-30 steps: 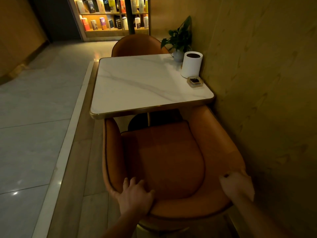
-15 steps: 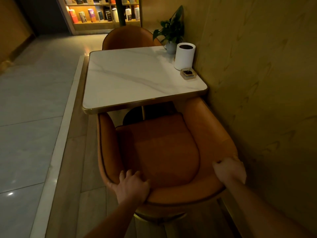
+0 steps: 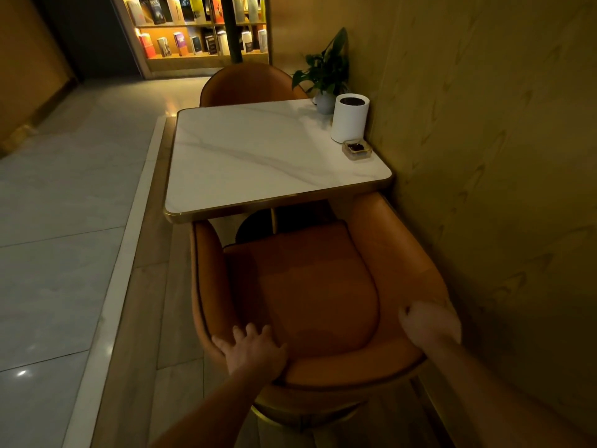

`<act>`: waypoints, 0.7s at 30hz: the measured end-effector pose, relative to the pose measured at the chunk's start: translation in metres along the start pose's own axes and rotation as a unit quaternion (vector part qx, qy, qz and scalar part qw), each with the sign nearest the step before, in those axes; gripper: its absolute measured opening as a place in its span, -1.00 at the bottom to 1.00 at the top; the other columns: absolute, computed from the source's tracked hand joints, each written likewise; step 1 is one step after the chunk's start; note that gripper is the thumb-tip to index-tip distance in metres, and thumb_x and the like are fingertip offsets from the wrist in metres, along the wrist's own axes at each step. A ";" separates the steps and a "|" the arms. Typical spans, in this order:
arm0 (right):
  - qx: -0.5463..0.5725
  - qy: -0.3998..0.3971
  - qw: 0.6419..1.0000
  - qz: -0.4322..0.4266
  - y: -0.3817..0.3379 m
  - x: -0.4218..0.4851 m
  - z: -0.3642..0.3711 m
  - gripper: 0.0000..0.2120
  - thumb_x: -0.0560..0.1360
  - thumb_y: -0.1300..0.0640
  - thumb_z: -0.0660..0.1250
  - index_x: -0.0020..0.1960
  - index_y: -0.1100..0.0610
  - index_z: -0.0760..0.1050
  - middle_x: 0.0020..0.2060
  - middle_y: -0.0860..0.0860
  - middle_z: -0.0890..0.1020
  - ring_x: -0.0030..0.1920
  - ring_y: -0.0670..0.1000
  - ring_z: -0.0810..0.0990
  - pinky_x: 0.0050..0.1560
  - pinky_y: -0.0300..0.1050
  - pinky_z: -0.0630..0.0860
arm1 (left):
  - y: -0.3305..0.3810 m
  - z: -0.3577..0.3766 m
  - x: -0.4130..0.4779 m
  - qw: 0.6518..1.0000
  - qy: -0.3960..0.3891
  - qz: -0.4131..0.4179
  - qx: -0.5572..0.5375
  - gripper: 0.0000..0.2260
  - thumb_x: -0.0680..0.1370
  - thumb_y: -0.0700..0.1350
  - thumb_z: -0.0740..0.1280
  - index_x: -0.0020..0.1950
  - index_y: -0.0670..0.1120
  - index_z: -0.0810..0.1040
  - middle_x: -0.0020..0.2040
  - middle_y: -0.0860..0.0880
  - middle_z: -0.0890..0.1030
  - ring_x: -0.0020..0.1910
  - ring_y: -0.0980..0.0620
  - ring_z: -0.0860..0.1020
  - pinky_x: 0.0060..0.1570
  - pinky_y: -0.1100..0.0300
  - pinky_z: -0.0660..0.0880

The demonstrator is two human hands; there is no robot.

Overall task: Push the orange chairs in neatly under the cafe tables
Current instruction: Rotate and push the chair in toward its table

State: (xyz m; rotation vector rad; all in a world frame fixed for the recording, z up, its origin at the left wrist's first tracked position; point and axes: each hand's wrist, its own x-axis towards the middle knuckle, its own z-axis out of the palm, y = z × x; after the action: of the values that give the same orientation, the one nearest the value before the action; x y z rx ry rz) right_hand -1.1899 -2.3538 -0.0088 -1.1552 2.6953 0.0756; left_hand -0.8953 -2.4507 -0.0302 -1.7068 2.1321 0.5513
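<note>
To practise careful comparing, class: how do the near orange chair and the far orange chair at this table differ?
The near chair is gripped at its backrest by the left hand and right hand; nobody touches the far chair. The near chair shows its seat and arms in full; the far chair shows only its back beyond the table. Both are orange with rounded backs, at the same table.

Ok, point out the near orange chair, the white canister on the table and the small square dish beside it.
near orange chair (image 3: 310,286): head view, on the seat cushion.
white canister (image 3: 350,121): head view, on its side wall.
small square dish (image 3: 358,156): head view, on its front rim.
</note>
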 end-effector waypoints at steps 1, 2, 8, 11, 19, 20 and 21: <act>0.003 -0.006 1.000 -0.007 -0.001 -0.001 -0.003 -0.59 0.63 -0.12 0.04 -0.16 0.01 0.57 -0.16 -0.01 0.62 -0.03 0.04 0.56 0.11 -0.03 0.41 | 0.000 -0.002 0.000 1.000 0.015 0.014 0.004 -0.43 0.60 0.30 0.03 0.55 0.09 0.23 0.55 -0.09 0.26 0.57 -0.20 0.10 0.44 -0.48 -0.16; 0.008 -0.014 1.000 -0.014 -0.003 -0.001 -0.004 -0.60 0.64 -0.13 0.04 -0.13 0.02 0.56 -0.14 0.00 0.62 -0.05 0.04 0.57 0.02 -0.04 0.45 | 0.000 -0.004 -0.001 0.999 0.029 0.027 0.002 -0.44 0.61 0.29 0.04 0.55 0.07 0.23 0.55 -0.09 0.27 0.57 -0.19 0.11 0.46 -0.45 -0.14; 0.034 -0.029 0.997 -0.060 -0.015 -0.015 -0.006 -0.65 0.63 -0.17 0.05 0.07 -0.01 0.53 -0.01 0.01 0.62 0.02 0.06 0.57 0.05 0.03 0.54 | 0.005 -0.023 -0.007 0.996 0.062 0.052 -0.026 -0.45 0.62 0.27 0.07 0.55 0.05 0.23 0.57 -0.09 0.24 0.59 -0.17 0.08 0.51 -0.37 -0.08; 0.050 -0.026 0.996 -0.069 -0.019 -0.027 -0.015 -0.62 0.64 -0.16 0.05 0.21 0.01 0.52 0.11 0.01 0.60 0.12 0.07 0.55 0.09 0.01 0.52 | 0.007 -0.031 -0.017 0.996 0.063 0.063 -0.019 -0.45 0.63 0.26 0.07 0.57 0.06 0.21 0.58 -0.09 0.22 0.60 -0.17 0.05 0.50 -0.38 -0.08; 0.067 -0.023 0.994 -0.086 -0.018 -0.077 -0.055 -0.42 0.64 -0.22 0.04 0.61 -0.08 0.03 0.60 -0.05 0.08 0.54 0.08 0.18 0.38 0.02 0.36 | 0.014 -0.053 -0.053 0.991 0.046 0.122 -0.014 -0.38 0.62 0.20 0.18 0.62 0.06 0.07 0.62 -0.08 0.10 0.61 -0.18 -0.01 0.53 -0.31 -0.01; 0.064 -0.020 0.994 -0.085 -0.017 -0.082 -0.061 -0.41 0.64 -0.22 0.04 0.61 -0.09 0.01 0.60 -0.06 0.07 0.54 0.09 0.18 0.37 0.01 0.37 | 0.016 -0.057 -0.058 0.990 0.045 0.130 -0.011 -0.37 0.62 0.18 0.19 0.62 0.06 0.05 0.63 -0.08 0.07 0.61 -0.17 -0.03 0.53 -0.31 -0.02; 0.064 -0.018 0.994 -0.084 -0.016 -0.088 -0.067 -0.41 0.65 -0.22 0.03 0.61 -0.08 0.01 0.60 -0.06 0.06 0.54 0.08 0.18 0.36 0.00 0.37 | 0.017 -0.060 -0.063 0.989 0.046 0.139 -0.008 -0.36 0.62 0.16 0.20 0.63 0.06 0.02 0.63 -0.09 0.05 0.62 -0.17 -0.05 0.53 -0.31 -0.04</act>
State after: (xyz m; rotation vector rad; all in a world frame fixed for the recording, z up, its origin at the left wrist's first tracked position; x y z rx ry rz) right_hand -1.1307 -2.3111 0.0759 -1.3221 2.5198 -0.1000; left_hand -0.9007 -2.4249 0.0544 -1.4763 2.4570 0.5746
